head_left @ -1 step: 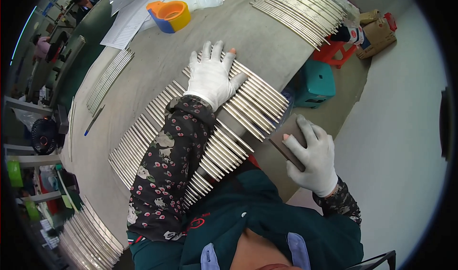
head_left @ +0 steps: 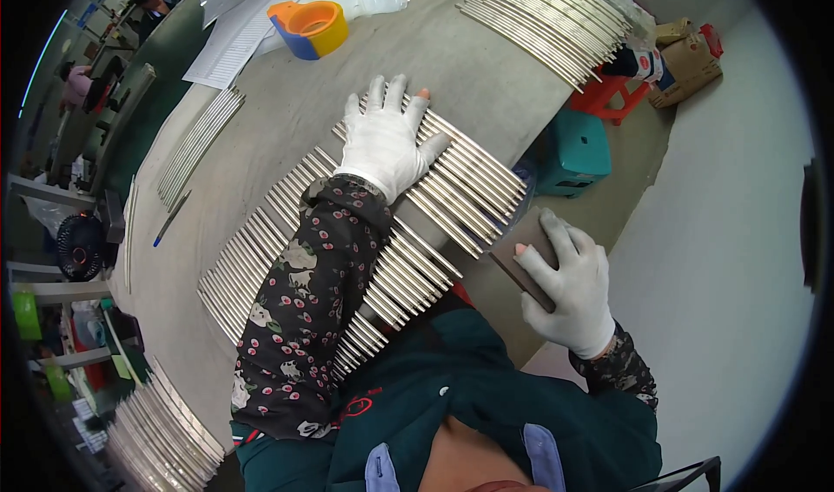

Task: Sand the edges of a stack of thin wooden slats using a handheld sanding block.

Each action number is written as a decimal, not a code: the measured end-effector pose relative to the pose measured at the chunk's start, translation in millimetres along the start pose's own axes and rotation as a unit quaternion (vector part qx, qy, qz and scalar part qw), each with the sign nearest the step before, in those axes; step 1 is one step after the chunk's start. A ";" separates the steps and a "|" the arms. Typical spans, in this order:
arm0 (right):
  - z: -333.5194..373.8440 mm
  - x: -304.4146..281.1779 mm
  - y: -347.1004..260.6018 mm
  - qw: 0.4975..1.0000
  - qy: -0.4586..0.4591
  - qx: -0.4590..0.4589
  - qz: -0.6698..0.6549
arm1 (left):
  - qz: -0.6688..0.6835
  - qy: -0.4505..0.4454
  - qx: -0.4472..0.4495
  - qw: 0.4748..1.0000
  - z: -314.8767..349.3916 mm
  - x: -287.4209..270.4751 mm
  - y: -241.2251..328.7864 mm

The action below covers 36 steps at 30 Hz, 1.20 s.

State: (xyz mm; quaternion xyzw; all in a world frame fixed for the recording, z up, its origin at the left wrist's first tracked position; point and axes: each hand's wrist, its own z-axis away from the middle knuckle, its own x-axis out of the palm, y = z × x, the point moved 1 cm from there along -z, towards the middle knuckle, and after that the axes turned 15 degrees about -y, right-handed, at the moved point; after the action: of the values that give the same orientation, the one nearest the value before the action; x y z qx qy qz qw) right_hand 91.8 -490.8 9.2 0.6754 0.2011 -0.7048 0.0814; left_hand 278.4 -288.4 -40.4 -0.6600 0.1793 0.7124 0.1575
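Observation:
A broad row of thin shiny metal rods lies side by side on the grey table, with some rods set further out than others. My left hand, in a white glove with a fingertip bare, rests flat across the upper rods, its fingers spread. Its patterned sleeve hides part of the row. Off the table's near right edge, my right hand, also gloved, grips a flat, dark brown rectangular block. That block is close to the rod ends; whether it touches them I cannot tell.
More rods lie at the far right, a small bundle at the left, and another stack at the lower left. An orange, yellow and blue tape dispenser, papers and a pen share the table. A teal stool stands beside it.

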 end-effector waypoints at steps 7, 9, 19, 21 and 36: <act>-10.3 -0.7 -7.2 1.000 0.005 -0.027 0.008 | -0.004 -0.040 -0.006 0.999 8.0 -6.1 -1.6; -13.8 -2.0 -9.8 0.999 0.002 -0.041 0.010 | -0.003 -0.037 -0.006 0.999 9.2 -5.3 -2.2; -62.0 5.6 -26.7 0.998 -0.010 -0.061 0.006 | 0.004 -0.041 -0.005 0.999 8.2 -6.4 -2.6; -34.0 -4.0 -16.1 0.996 -0.044 -0.073 0.014 | 0.009 -0.049 -0.013 0.999 10.2 -7.1 -2.4; -86.4 7.1 -36.6 0.998 0.019 -0.060 0.023 | -0.003 -0.006 0.008 1.000 7.5 -4.7 -1.4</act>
State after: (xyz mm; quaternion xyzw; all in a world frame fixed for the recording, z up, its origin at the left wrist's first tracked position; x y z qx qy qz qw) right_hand 156.6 -422.5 8.0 0.6871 0.2287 -0.6765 0.1338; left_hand 272.8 -283.6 -35.3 -0.6547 0.1823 0.7145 0.1663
